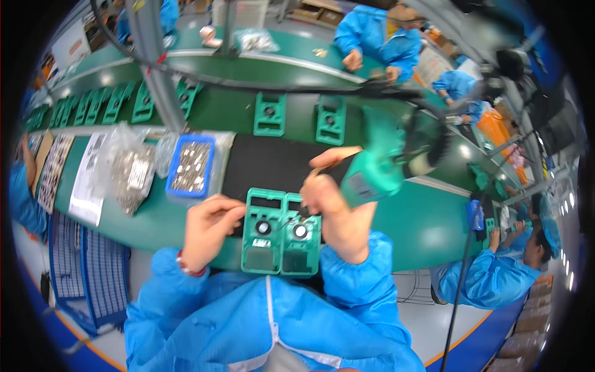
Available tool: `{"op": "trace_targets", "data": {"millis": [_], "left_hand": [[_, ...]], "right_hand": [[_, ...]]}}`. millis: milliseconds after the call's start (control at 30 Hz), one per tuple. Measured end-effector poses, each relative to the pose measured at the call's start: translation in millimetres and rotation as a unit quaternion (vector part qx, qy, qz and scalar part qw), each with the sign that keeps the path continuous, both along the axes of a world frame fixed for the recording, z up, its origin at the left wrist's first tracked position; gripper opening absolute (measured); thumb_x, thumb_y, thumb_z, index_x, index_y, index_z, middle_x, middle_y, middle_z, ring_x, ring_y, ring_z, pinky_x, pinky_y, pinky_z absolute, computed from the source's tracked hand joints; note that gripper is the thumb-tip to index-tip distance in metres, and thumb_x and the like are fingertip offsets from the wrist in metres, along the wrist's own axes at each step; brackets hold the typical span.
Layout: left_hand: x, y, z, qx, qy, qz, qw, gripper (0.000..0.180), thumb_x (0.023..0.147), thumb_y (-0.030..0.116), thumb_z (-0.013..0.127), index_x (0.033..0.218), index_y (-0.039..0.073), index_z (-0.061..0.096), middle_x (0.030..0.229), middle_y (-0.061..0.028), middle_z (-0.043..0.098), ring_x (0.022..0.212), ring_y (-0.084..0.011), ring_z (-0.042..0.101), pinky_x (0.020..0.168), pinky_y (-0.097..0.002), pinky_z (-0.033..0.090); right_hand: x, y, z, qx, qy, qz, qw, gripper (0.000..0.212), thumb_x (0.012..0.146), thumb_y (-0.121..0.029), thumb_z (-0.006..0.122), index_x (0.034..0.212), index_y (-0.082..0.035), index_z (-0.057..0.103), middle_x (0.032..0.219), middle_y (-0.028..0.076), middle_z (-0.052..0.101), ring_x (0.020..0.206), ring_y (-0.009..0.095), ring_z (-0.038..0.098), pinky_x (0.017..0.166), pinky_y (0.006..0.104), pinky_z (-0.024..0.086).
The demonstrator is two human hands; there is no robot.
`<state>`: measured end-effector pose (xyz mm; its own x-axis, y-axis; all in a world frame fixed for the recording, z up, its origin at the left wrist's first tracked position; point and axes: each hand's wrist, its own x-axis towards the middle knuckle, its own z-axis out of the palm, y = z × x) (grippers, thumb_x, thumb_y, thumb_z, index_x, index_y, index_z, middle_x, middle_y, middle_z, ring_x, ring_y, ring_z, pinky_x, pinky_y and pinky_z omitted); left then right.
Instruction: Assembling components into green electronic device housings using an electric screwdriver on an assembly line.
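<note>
Two green plastic housings (261,249) lie side by side in front of me, each with a round black-and-white part (300,231) in its middle. My right hand (336,208) grips a green and black power screwdriver (372,177), tilted and blurred at its upper end. Its dark tip comes down over the upper part of the right housing. At the left housing's upper left edge is my left hand (212,228), thumb and fingers pinched together. Whatever those fingers may hold is too small to make out.
A blue bin (169,186) of small metal parts and a clear bag (130,173) of similar parts stand left of a black mat (266,161). More green housings (269,115) line the belt beyond. Dark cables cross overhead. Co-workers in blue (496,279) sit around.
</note>
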<state>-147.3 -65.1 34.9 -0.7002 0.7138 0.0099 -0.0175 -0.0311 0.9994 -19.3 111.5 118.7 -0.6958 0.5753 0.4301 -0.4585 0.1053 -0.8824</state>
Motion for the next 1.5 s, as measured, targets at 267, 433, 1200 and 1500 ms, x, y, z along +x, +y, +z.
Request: {"op": "trace_targets", "data": {"millis": [267,433,1200,1500], "left_hand": [[33,14,-17,0.053,0.325,-0.038,0.944,0.016,0.079,-0.001,0.078,0.093,-0.001,0.071,0.086,-0.0097,0.065,0.073,-0.0193,0.063,0.062,-0.0306,0.049],[39,14,-21,0.073,0.394,-0.017,0.916,0.019,0.078,0.005,0.077,0.096,0.003,0.07,0.087,-0.0064,0.063,0.078,-0.0229,0.063,0.07,-0.0348,0.05],[42,11,-32,0.084,0.449,-0.036,0.889,0.027,0.072,0.005,0.079,0.097,0.002,0.07,0.086,-0.0064,0.061,0.076,-0.0239,0.06,0.067,-0.0357,0.045],[41,15,-24,0.095,0.42,-0.069,0.9,0.028,0.072,0.003,0.078,0.099,0.001,0.069,0.087,-0.0074,0.062,0.076,-0.0249,0.06,0.067,-0.0363,0.046]], "right_hand": [[1,-7,2,-0.009,0.025,0.052,0.998,0.038,0.093,-0.038,0.061,0.104,-0.003,0.05,0.062,0.001,0.046,0.051,0.01,0.038,0.05,0.0287,0.035],[9,-20,4,-0.034,0.021,0.103,0.994,0.041,0.093,-0.041,0.066,0.102,-0.005,0.049,0.063,0.003,0.051,0.05,0.01,0.042,0.047,0.0276,0.035],[11,-34,-1,-0.07,-0.01,0.145,0.987,0.043,0.088,-0.033,0.078,0.095,-0.003,0.047,0.065,0.007,0.056,0.054,0.014,0.053,0.049,0.0299,0.04],[15,-31,-2,-0.106,-0.008,0.184,0.977,0.041,0.085,-0.022,0.082,0.103,-0.002,0.052,0.072,0.007,0.057,0.062,0.011,0.051,0.056,0.0266,0.037]]}}
